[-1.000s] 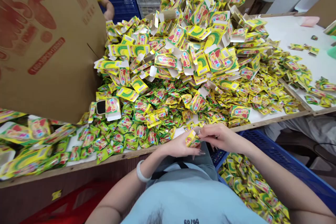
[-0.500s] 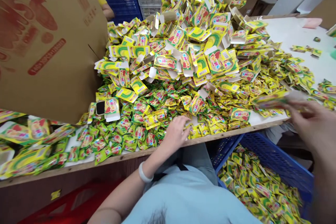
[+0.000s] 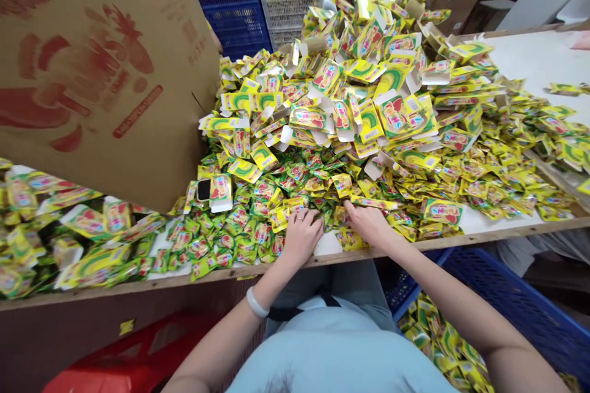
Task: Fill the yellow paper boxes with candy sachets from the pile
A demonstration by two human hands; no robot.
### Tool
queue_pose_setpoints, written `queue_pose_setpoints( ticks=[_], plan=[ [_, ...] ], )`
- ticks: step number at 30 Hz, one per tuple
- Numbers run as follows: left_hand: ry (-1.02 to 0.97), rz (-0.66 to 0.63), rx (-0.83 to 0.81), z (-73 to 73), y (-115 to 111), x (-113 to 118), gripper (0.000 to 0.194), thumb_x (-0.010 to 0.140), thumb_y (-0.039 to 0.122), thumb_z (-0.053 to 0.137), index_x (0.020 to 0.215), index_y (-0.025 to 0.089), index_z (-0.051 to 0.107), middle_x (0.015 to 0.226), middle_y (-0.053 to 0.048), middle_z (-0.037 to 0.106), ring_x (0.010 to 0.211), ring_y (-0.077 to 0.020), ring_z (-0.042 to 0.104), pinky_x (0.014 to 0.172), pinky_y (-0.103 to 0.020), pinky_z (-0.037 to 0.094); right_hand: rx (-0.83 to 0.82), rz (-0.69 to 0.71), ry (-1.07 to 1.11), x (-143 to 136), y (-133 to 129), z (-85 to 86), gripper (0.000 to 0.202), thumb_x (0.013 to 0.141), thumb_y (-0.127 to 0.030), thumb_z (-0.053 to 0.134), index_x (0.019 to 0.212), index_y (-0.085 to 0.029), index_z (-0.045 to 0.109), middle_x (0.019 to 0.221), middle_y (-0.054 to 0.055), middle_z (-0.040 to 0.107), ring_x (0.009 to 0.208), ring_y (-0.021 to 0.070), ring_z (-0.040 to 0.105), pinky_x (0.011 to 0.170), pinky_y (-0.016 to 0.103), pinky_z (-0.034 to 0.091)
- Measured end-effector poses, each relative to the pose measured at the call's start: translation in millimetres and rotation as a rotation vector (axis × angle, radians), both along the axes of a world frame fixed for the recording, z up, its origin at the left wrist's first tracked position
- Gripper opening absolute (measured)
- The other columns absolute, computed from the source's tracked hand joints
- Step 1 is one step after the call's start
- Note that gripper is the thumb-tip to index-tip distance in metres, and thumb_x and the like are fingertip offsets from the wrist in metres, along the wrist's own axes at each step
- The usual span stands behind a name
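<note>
My left hand (image 3: 302,234) rests at the near edge of the table, its fingers curled down over small candy packets (image 3: 279,219). What its fingertips grip, if anything, is hidden. Beside it on the right, my right hand (image 3: 369,225) reaches into the yellow packets (image 3: 350,239) with fingers bent together, and I cannot make out what is in them. A narrow yellow carton (image 3: 375,203), seen edge-on, lies against the back of its fingers. Behind both hands rises a heap of open yellow candy cartons (image 3: 313,118) with white flaps.
A large brown cardboard box (image 3: 152,153) stands at the left. A phone-like black object (image 3: 203,190) lies beside a small carton (image 3: 221,191). Below the table are a blue crate (image 3: 511,295) with packets and a red plastic object (image 3: 124,359). Stacked crates (image 3: 290,3) stand behind.
My right hand has come from the far right, where it held a blurred yellow carton, to the packets beside my left hand. My left hand stays near the table edge. The view has turned left.
</note>
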State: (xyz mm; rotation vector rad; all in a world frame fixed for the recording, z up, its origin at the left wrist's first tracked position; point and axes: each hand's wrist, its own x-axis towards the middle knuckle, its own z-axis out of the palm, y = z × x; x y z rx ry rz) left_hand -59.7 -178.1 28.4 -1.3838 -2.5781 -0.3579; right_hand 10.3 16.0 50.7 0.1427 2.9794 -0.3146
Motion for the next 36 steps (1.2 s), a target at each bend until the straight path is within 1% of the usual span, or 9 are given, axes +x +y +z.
queue_pose_setpoints(
  ticks=[3, 6, 11, 13, 21, 25, 29, 33, 36],
  plan=[
    [-0.076, 0.03, 0.16, 5.3, -3.2, -5.6, 0.022, 0.097, 0.02, 0.049, 0.102, 0.02, 0.071, 0.108, -0.007, 0.074, 0.108, -0.0241, 0.06, 0.094, -0.042, 0.044, -0.07, -0.018, 0.031, 9.4, 19.7, 5.0, 0.012, 0.093, -0.025, 0.058, 0.101, -0.017, 0.062, 0.095, 0.012, 0.073, 0.082, 0.0235, 0.07, 0.067, 0.027, 0.046],
    [-0.112, 0.012, 0.173, 7.3, -3.2, -7.1, 0.022, 0.097, 0.023, 0.051, 0.109, 0.021, 0.069, 0.114, -0.007, 0.072, 0.111, -0.0243, 0.06, 0.097, -0.042, 0.044, -0.19, -0.043, 0.099, 24.6, 34.3, 6.6, 0.017, 0.097, -0.032, 0.052, 0.092, -0.019, 0.061, 0.084, 0.004, 0.069, 0.074, 0.0162, 0.065, 0.065, 0.023, 0.044],
    [-0.064, -0.004, 0.005, -1.6, -2.1, -7.9, 0.024, 0.088, 0.024, 0.065, 0.112, 0.023, 0.07, 0.136, -0.013, 0.06, 0.124, -0.035, 0.054, 0.103, -0.053, 0.04, -1.02, -0.249, 0.246, 40.1, 36.2, -12.6, 0.036, 0.084, -0.053, 0.066, 0.08, -0.018, 0.057, 0.058, -0.007, 0.048, 0.047, 0.0087, 0.04, 0.046, 0.021, 0.031],
    [-0.092, 0.003, 0.026, -3.1, -1.7, -8.5, 0.019, 0.091, 0.019, 0.06, 0.104, 0.024, 0.072, 0.133, -0.011, 0.063, 0.122, -0.0331, 0.056, 0.102, -0.052, 0.041, -1.184, -0.32, 0.259, 40.7, 29.5, -20.9, 0.04, 0.075, -0.053, 0.075, 0.075, -0.017, 0.058, 0.058, -0.007, 0.046, 0.048, 0.0077, 0.038, 0.046, 0.021, 0.032],
    [-0.5, 0.107, 0.51, 17.1, 5.2, 4.1, 0.019, 0.097, 0.025, 0.046, 0.096, 0.019, 0.064, 0.105, -0.007, 0.074, 0.1, -0.0221, 0.064, 0.093, -0.039, 0.046, -1.444, -0.509, 0.451, 27.6, -18.0, -26.9, 0.039, 0.064, -0.051, 0.083, 0.07, -0.018, 0.063, 0.111, 0.008, 0.061, 0.096, 0.0195, 0.063, 0.077, 0.03, 0.054],
    [-0.877, 0.133, 0.634, 18.3, 14.6, 10.3, 0.027, 0.097, 0.04, 0.044, 0.092, 0.018, 0.06, 0.082, -0.003, 0.068, 0.073, -0.0165, 0.062, 0.068, -0.027, 0.048, -1.494, -0.567, 0.508, 21.5, -34.0, -30.1, 0.041, 0.067, -0.053, 0.081, 0.07, -0.019, 0.059, 0.095, 0.005, 0.067, 0.085, 0.018, 0.066, 0.082, 0.034, 0.055],
    [-1.087, 0.117, 0.726, 9.8, 24.3, 19.1, 0.034, 0.087, 0.05, 0.061, 0.096, 0.018, 0.057, 0.081, -0.002, 0.066, 0.072, -0.0159, 0.062, 0.067, -0.026, 0.049, -1.513, -0.607, 0.57, 27.9, -42.0, -28.7, 0.038, 0.074, -0.053, 0.076, 0.079, -0.021, 0.055, 0.079, 0.001, 0.066, 0.075, 0.0165, 0.066, 0.072, 0.031, 0.057],
    [-0.99, 0.118, 0.68, 12.3, 33.7, 24.4, 0.028, 0.09, 0.046, 0.06, 0.088, 0.018, 0.06, 0.079, -0.003, 0.066, 0.077, -0.0184, 0.063, 0.072, -0.03, 0.05, -1.635, -0.552, 0.468, 46.8, -35.5, -24.2, 0.048, 0.073, -0.047, 0.078, 0.107, -0.026, 0.053, 0.093, 0.002, 0.07, 0.083, 0.0201, 0.069, 0.064, 0.032, 0.061],
    [-0.697, -0.087, 0.555, 30.5, 52.3, 15.7, 0.022, 0.096, 0.036, 0.052, 0.092, 0.019, 0.066, 0.101, -0.009, 0.068, 0.1, -0.0226, 0.062, 0.092, -0.038, 0.048, -1.537, -0.56, 0.458, 67.4, -19.8, -23.7, 0.039, 0.075, -0.046, 0.077, 0.101, -0.022, 0.061, 0.089, 0.004, 0.072, 0.074, 0.0196, 0.068, 0.062, 0.032, 0.061]
  ],
)
